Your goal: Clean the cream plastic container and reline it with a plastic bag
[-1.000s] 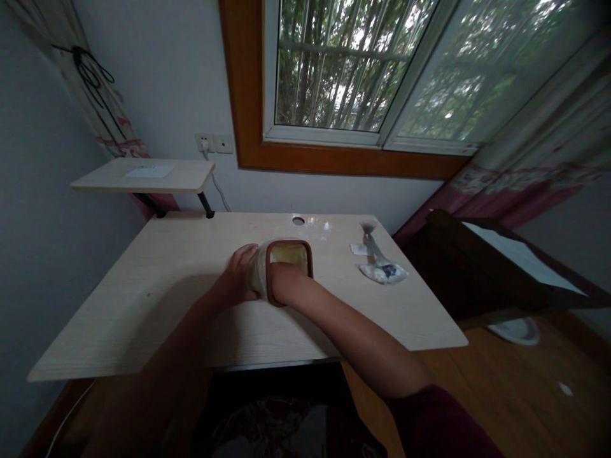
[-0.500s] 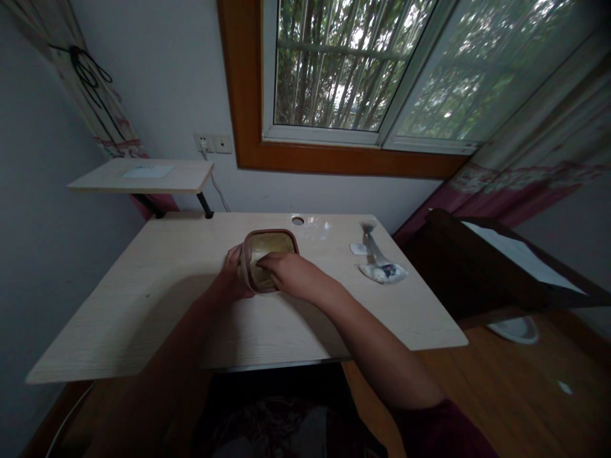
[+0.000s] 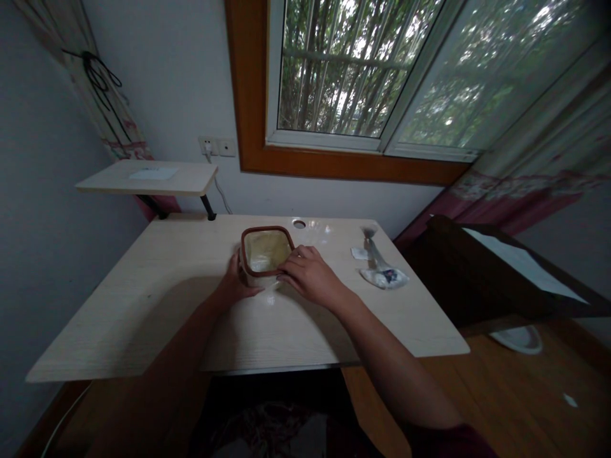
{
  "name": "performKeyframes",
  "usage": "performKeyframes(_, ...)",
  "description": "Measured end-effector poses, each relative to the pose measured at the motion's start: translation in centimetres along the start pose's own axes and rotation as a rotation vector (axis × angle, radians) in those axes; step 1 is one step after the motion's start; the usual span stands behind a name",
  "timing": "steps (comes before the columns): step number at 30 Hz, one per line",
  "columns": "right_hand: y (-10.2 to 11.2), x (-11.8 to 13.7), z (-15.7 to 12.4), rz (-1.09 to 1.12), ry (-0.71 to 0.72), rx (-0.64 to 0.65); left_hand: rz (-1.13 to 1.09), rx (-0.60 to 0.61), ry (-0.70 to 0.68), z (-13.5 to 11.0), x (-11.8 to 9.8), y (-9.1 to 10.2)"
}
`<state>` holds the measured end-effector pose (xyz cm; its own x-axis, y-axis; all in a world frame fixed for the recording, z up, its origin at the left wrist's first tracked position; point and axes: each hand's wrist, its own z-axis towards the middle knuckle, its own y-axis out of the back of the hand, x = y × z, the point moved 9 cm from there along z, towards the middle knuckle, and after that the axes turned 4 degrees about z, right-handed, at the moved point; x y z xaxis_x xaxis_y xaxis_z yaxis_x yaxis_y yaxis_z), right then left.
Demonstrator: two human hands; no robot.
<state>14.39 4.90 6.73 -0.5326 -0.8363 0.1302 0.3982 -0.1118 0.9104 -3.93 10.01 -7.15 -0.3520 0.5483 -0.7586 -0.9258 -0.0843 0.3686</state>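
A small square container with a brown rim and a pale yellowish inside stands on the light wooden desk, its open top facing up. My left hand is wrapped around its left side, with the thumb along the lower front. At the right front corner of the rim, the fingers of my right hand are bent over the edge and grip it. Those fingers cover part of that corner. Nothing distinct shows inside the container.
Right of the container, a clear plastic bag with white contents lies by a small white paper. A raised shelf stands at the desk's back left. Beyond the right edge is a dark piece of furniture.
My right hand has come out of the container's inside and moved to its right front rim. The container now tilts less toward me, and the view has shifted slightly.
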Motion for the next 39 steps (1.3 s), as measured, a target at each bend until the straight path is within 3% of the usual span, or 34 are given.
performKeyframes(7,1.2,-3.0,-1.6,-0.135,-0.065,-0.047,0.004,0.078,0.019,-0.4,0.6,-1.3)
performKeyframes(18,6.5,-14.2,-9.4,-0.311,-0.278,-0.268,0.22,0.13,-0.056,-0.6,-0.7,-1.3)
performKeyframes(25,8.4,-20.0,-13.8,-0.385,-0.375,-0.304,0.316,0.171,-0.082,-0.7,-0.9,-1.4)
performKeyframes(33,7.7,-22.6,-16.6,-0.383,-0.397,-0.277,0.336,0.183,-0.1,-0.7,-0.6,-1.5)
performKeyframes(39,8.0,-22.3,-17.6,-0.304,-0.372,-0.386,0.334,0.185,-0.1,-0.7,-0.6,-1.6)
